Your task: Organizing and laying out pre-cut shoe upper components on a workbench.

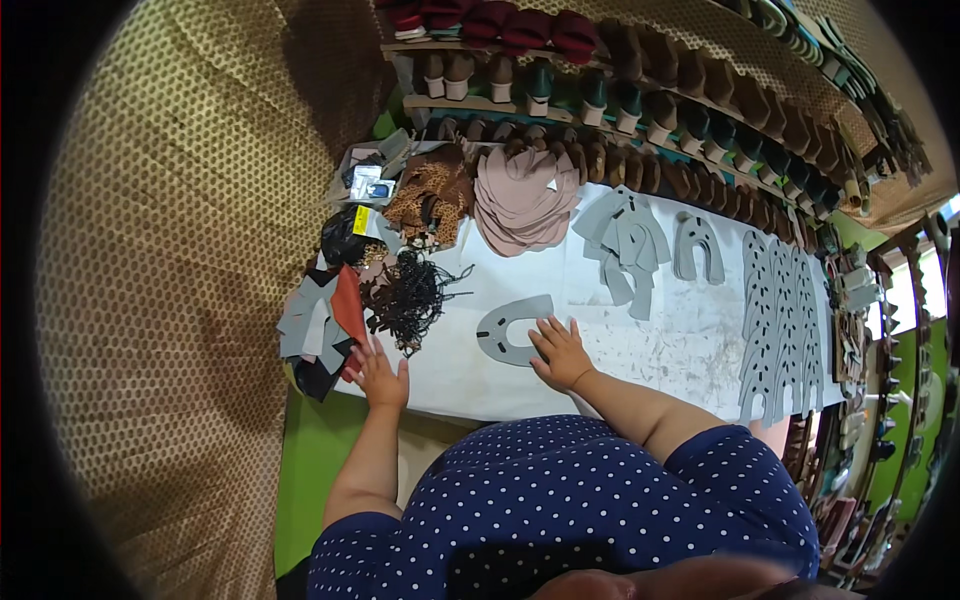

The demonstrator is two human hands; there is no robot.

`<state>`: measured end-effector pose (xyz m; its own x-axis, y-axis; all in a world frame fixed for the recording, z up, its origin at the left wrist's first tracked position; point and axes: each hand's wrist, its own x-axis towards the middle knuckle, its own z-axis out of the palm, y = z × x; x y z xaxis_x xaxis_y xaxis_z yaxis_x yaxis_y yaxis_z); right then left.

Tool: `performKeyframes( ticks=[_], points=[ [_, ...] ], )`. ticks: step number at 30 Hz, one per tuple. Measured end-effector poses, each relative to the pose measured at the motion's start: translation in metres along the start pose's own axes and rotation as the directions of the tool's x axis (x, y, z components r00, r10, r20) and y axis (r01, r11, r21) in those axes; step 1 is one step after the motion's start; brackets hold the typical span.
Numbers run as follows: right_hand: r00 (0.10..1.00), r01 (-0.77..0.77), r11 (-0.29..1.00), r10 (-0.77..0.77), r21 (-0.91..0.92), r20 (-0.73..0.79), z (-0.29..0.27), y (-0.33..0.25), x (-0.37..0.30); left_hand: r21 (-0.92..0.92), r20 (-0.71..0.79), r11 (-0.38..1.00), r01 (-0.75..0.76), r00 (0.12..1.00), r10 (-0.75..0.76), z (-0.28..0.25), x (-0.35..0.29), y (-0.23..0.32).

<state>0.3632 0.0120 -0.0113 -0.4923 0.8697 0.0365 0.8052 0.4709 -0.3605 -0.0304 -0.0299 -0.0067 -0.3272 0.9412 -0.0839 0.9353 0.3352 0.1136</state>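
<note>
Your left grip (pixel 380 384) and right grip (pixel 564 361) spread, you're likely placing the grey piece (pixel 491 337) near the counter's (pixel 448 383) front edge. Lifting needs pinching.

A cut piece (pixel 490 345) is lying before a stack of panels (pixel 525 200), its right side meeting the right hand (pixel 562 357). A tangle of cords (pixel 405 300) is lying left of it; the left hand (pixel 381 380) is sitting by scraps (pixel 313 327) on the desk (pixel 450 385). Strips (pixel 783 315) are lying far right; shoes (pixel 540 90) are standing on shelves (pixel 416 103) behind.
</note>
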Motion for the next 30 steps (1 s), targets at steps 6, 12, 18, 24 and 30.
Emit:
performKeyframes(
  ticks=[6, 12, 18, 24, 30],
  points=[
    [1.0, 0.002, 0.999, -0.003, -0.032, -0.027, 0.002, 0.003, 0.001, -0.017, -0.024, 0.987, 0.162, 0.986, -0.163, -0.004, 0.014, 0.007],
    [1.0, -0.005, 1.0, 0.005, -0.029, -0.008, -0.001, -0.001, 0.004, -0.016, -0.05, 0.988, 0.154, 0.987, -0.155, 0.005, 0.015, -0.001],
    [1.0, -0.002, 1.0, 0.003, -0.024, 0.02, -0.001, -0.004, 0.001, -0.082, -0.074, 0.981, 0.174, 0.981, -0.18, 0.008, 0.017, -0.006],
    [0.997, -0.046, 0.999, 0.046, 0.008, 0.067, -0.005, -0.002, 0.002, -0.043, -0.049, 0.98, 0.193, 0.98, -0.195, 0.004, 0.017, 0.001],
    [0.961, 0.148, 0.989, -0.147, 0.015, 0.235, -0.003, -0.006, 0.014, -0.04, -0.07, 0.978, 0.206, 0.976, -0.208, 0.005, 0.015, -0.002]
  ],
)
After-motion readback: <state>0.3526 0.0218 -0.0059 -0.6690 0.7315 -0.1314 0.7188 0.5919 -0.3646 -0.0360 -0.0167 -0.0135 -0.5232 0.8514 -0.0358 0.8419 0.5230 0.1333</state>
